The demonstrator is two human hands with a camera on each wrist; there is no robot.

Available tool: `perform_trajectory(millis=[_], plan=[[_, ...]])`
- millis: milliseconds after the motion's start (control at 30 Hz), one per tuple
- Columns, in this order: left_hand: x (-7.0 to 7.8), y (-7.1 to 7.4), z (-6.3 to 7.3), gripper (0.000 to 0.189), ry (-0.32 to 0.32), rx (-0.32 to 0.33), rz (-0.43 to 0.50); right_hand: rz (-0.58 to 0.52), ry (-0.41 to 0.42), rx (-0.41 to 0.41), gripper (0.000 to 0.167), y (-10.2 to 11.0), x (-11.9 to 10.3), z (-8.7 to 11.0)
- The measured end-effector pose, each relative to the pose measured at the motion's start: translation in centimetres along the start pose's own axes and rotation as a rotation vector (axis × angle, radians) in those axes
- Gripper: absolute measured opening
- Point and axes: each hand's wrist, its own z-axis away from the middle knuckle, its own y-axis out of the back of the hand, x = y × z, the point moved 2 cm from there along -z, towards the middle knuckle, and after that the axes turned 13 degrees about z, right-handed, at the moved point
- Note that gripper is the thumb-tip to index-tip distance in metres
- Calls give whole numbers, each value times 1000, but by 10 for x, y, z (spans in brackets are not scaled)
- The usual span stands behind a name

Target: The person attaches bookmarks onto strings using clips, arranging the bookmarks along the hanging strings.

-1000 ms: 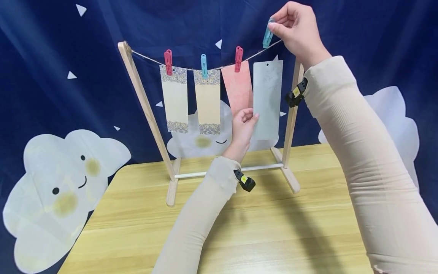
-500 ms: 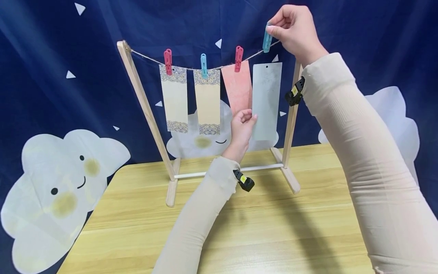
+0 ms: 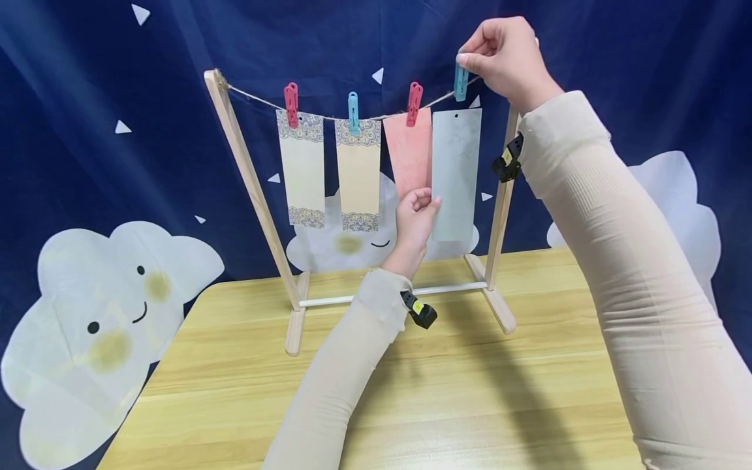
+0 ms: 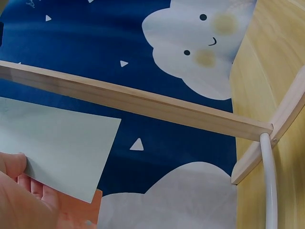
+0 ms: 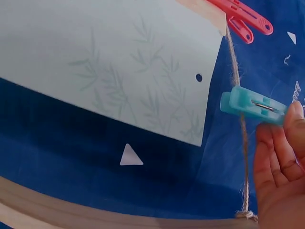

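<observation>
My left hand (image 3: pixel 414 225) pinches a pale grey-green bookmark (image 3: pixel 456 173) by its left edge, thumb in front. Faint bamboo leaves and a small punched hole show near the bookmark's upper end in the right wrist view. Up at the right part of the twine (image 5: pixel 245 157), my right hand (image 3: pixel 508 62) pinches a light blue clothespin (image 5: pixel 255 105) by its handle end. The clothespin's nose crosses the twine, and the bookmark's top edge hangs a little below and apart from it. A pink bookmark (image 3: pixel 410 147) hangs just left, partly behind my left fingers.
Two patterned bookmarks hang further left, under a red clothespin (image 3: pixel 291 104) and a blue clothespin (image 3: pixel 353 112). Another red clothespin (image 3: pixel 414 103) holds the pink one. The wooden stand (image 3: pixel 252 189) with its white crossbar (image 3: pixel 329 300) rests on a wood-grain table (image 3: pixel 247 391).
My right hand has lowered the blue clothespin onto the twine. The grey-green bookmark has shifted very slightly left in my left hand's grip.
</observation>
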Motion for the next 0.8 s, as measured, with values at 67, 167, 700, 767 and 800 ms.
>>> perform_trajectory(millis=[67,167,700,767,800], plan=[[-1,0,0,17,2,4,3,4,-11,-9,9,1,1,0],[0,0,-1,18,-2,2,6,21,-21,-15,9,1,2,0],[4,-6,-2,19,-2,11,28,46,-29,-52,12,0,5,-1],[5,-6,-2,19,0,13,26,51,-34,-56,12,0,5,-2],[5,-6,-2,19,1,14,25,53,-39,-58,13,0,6,-2]])
